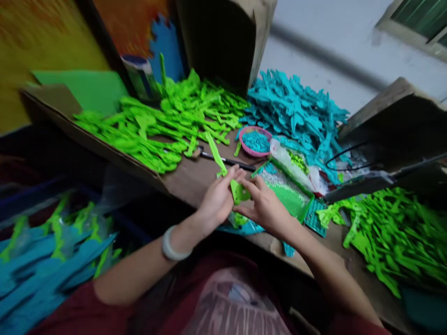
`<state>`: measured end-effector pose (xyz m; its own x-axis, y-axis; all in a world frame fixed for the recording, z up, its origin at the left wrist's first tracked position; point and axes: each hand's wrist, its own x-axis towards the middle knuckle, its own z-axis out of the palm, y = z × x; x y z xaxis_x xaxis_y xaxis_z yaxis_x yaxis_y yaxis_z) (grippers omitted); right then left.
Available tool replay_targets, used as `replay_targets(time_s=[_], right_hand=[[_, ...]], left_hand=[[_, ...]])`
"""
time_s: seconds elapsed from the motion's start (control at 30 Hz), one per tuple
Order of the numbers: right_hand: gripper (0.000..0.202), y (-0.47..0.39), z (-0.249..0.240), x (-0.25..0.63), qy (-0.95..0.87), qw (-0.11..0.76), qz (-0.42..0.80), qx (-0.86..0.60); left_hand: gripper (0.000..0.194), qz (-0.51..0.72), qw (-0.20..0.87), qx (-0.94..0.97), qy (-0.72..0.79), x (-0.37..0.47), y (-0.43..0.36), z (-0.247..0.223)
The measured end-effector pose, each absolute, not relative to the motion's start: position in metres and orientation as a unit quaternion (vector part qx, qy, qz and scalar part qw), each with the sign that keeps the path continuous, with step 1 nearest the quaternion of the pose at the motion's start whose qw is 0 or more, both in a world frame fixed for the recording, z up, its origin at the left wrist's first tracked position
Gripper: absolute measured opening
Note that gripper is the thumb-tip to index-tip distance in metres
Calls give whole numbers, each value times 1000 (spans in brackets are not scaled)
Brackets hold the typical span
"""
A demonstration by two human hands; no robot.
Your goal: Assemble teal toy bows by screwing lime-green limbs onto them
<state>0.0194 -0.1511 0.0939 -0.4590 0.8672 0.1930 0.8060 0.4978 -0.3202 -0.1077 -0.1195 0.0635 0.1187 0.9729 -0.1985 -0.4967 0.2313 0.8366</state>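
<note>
Green piece (240, 193) (just one): fingers of left hand (214, 197) and right hand (269, 204) grasp it, near one bowl (256, 153).

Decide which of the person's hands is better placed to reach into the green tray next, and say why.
Probably the right hand: it is closer to the green tray. The left hand lies farther off, across the green plastic piece between them.

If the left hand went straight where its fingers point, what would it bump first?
The left hand would probably meet the thin black stick first, though depth is unclear and it might pass above.
</note>
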Motion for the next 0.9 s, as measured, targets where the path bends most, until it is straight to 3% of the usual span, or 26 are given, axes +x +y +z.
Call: replay_targets(time_s=[0.23, 0.4, 0.47, 0.67, 0.9], right_hand=[[52, -174, 84, 38, -811, 176, 107, -547], [51, -195, 51, 32, -795, 119, 166, -571], [50, -195, 40, 28, -794, 100, 176, -573], [47, -187, 32, 29, -786, 130, 200, -570], [46, -188, 36, 34, -792, 101, 177, -575]], left_hand=[[22, 496, 693, 342, 396, -138, -118, 61], [24, 401, 384, 647, 522, -184, -122, 24], [24, 343, 340, 690, 540, -191, -128, 9], [27, 376, 381, 664, 521, -184, -136, -13], [39, 429, 433, 595, 524, -176, -135, -21]])
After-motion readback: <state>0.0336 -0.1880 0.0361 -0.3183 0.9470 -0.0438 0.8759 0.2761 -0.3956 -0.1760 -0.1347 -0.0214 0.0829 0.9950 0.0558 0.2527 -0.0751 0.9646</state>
